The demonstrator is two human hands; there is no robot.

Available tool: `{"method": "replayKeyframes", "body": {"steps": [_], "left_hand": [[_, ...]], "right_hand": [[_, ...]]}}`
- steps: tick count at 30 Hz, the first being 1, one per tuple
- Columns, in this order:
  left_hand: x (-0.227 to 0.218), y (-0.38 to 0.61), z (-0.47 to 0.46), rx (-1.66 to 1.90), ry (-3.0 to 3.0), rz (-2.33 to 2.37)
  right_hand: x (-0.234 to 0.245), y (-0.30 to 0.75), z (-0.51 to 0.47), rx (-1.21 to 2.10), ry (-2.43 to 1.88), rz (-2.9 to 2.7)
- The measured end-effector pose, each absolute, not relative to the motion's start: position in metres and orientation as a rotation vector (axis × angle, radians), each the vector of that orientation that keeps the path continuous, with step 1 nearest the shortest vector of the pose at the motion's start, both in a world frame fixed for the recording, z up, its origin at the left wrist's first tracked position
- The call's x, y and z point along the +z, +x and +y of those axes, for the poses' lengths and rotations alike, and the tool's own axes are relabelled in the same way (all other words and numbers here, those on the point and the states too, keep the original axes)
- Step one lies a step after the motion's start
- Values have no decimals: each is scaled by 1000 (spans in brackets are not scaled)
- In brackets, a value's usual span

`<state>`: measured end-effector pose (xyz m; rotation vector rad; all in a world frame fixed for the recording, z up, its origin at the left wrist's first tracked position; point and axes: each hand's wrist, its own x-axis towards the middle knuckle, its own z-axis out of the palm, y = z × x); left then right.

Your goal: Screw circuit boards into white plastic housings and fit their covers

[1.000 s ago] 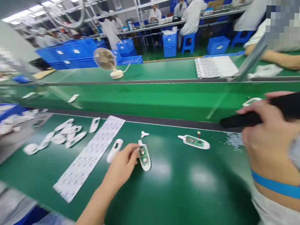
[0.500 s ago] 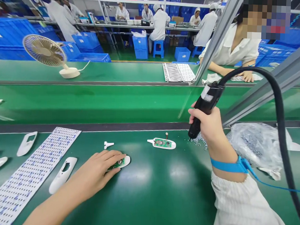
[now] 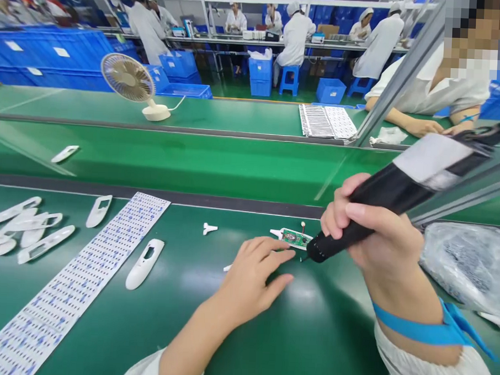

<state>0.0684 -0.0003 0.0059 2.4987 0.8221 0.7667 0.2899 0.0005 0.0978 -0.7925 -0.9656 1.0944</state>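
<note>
My right hand is wrapped around a black electric screwdriver, tilted with its tip down to the left. A small screw seems to be at the bit, though it is too small to be sure. Close by the tip lies a white housing half with a green circuit board, its right end covered by the screwdriver. My left hand hovers low over the table, fingers apart and nothing visible between them. A white tip pokes out to its left; the rest is hidden under the hand.
A white Y-shaped part, an oval housing shell and a long printed sheet lie to the left, beyond them several shells. A clear plastic bag sits at right. A metal post and a co-worker are across the belt.
My left hand has left the board it touched and moved right, fingers spreading. The screwdriver has come nearer from the loose screws, tilting more level. The view has shifted left.
</note>
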Motion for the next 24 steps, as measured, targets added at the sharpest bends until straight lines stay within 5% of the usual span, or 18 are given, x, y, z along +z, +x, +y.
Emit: {"method": "replayKeyframes", "body": {"steps": [24], "left_hand": [[2,60,-1,767,2329,819]], "right_hand": [[109,247,-29,1122,-776,-1200]]}}
